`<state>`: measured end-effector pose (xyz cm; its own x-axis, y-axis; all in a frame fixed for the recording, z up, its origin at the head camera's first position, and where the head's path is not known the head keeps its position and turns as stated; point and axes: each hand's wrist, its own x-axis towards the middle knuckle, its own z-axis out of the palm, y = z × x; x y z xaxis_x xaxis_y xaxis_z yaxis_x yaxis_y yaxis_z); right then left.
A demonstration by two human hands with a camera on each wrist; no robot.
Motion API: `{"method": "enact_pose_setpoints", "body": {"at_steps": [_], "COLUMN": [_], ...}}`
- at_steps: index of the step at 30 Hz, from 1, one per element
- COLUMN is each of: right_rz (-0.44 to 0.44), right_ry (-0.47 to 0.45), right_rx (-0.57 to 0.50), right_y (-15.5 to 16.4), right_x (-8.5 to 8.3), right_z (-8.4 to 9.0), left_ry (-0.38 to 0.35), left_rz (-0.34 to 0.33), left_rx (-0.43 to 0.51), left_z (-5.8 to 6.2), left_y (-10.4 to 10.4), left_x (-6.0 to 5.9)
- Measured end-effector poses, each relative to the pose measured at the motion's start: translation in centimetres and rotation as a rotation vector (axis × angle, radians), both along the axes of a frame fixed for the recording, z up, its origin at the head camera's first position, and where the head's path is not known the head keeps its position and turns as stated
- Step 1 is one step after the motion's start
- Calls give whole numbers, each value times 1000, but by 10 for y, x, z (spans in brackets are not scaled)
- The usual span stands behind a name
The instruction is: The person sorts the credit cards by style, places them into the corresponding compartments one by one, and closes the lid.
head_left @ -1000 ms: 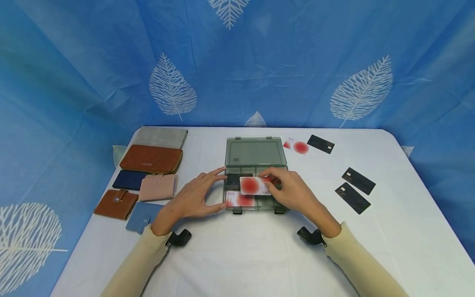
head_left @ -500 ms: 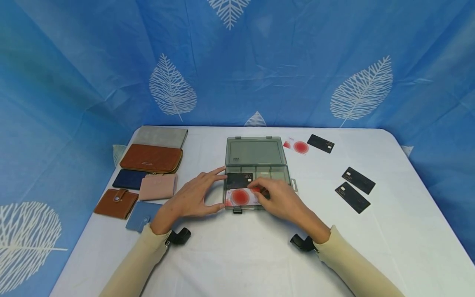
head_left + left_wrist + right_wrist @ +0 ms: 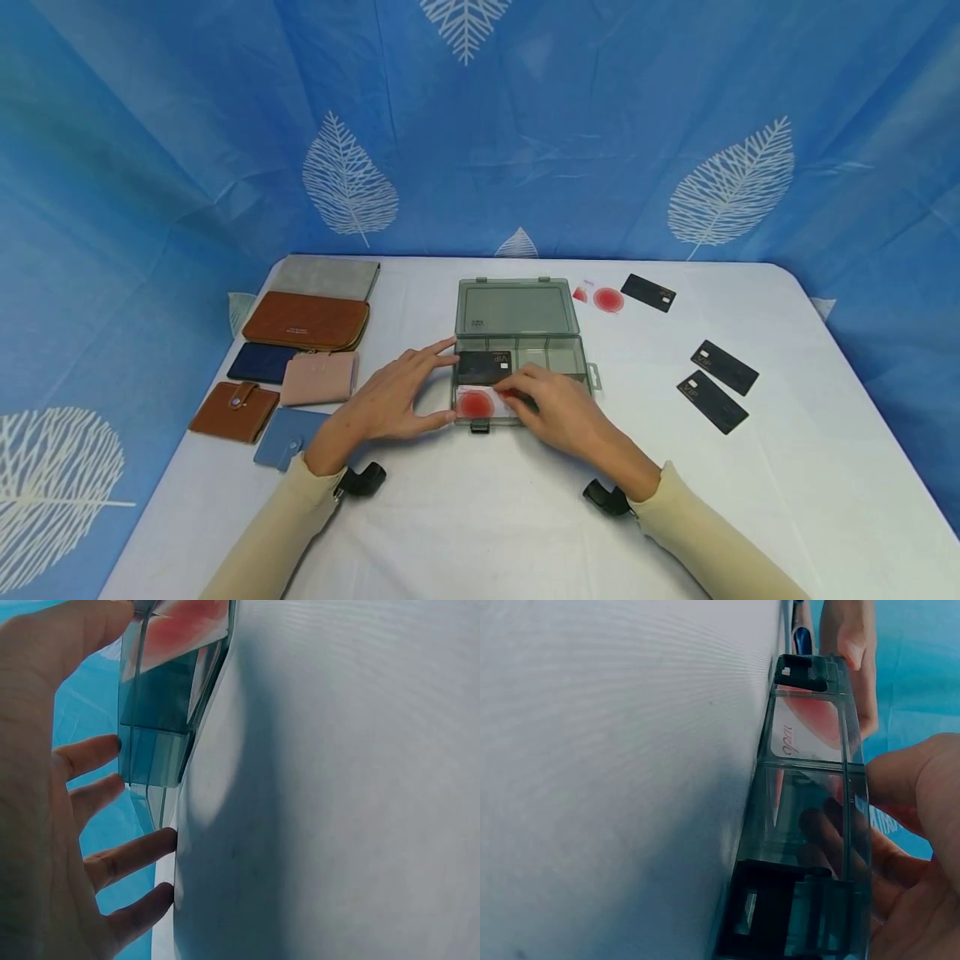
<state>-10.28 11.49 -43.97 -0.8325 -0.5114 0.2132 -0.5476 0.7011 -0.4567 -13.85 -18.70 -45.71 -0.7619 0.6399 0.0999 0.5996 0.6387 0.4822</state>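
While right hand worked: pressed the white red-dot card (image 3: 480,402) down into the front-left compartment of the grey organizer box (image 3: 577,354)
Left hand (image 3: 390,400): open, straight fingers steadying box's left wall
Right hand (image 3: 558,408): fingertips curled onto card
Card axis: long side left-right, flat
Next move, probably: let go, fetch another card off the surface (image 3: 480,517)

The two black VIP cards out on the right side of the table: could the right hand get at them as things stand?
Probably yes. The two black VIP cards lie flat and apart on the open tablecloth, with nothing between them and the right hand. That hand is now in the organizer box, fingers on a red-and-white card.
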Motion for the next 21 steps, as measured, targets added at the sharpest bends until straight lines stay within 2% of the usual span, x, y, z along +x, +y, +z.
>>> {"method": "enact_pose_setpoints", "body": {"at_steps": [10,21], "right_rz": [46,79], "right_ry": [56,87], "right_rx": [56,83], "right_y": [-1,2], "right_x": [2,0], "right_z": [-1,-2], "left_ry": [22,9], "left_rz": [5,17], "left_rx": [-2,6], "left_z": [-1,-3], "left_y": [2,3], "left_x": [-1,-1]}}
